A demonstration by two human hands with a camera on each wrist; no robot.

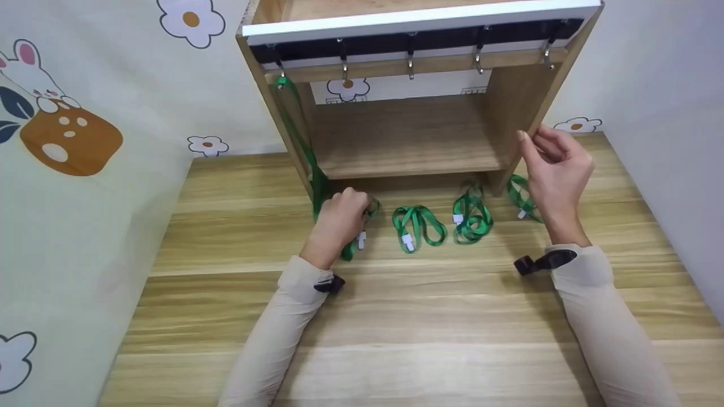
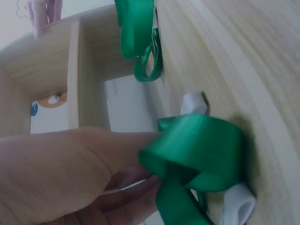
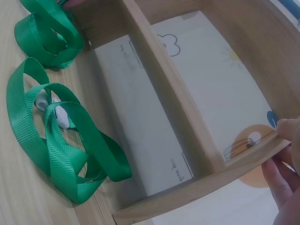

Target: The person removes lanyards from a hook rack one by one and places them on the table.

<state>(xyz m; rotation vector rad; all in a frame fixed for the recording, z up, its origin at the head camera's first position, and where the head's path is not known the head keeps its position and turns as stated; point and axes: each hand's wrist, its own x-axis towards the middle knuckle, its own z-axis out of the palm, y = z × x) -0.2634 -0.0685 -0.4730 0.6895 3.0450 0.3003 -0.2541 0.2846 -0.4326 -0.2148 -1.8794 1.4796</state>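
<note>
My left hand (image 1: 343, 219) is low at the shelf's front left, its fingers curled at a coiled green lanyard (image 1: 349, 250) with a white clip. In the left wrist view the thumb and fingers pinch the green ribbon (image 2: 201, 140), partly hidden behind its loop. My right hand (image 1: 559, 172) grips the front edge of the wooden shelf's right side panel (image 1: 517, 107), thumb on one face and fingers on the other. Another green lanyard (image 1: 300, 135) hangs from the leftmost hook (image 1: 281, 69) on the shelf's dark hook rail (image 1: 376, 47).
Three more coiled lanyards lie on the wood-grain table: one in the middle (image 1: 402, 213), one to its right (image 1: 481, 222) and one beside the right panel (image 1: 516, 189). The other hooks, such as the middle one (image 1: 411, 65), bear nothing. Patterned walls (image 1: 141, 85) stand around.
</note>
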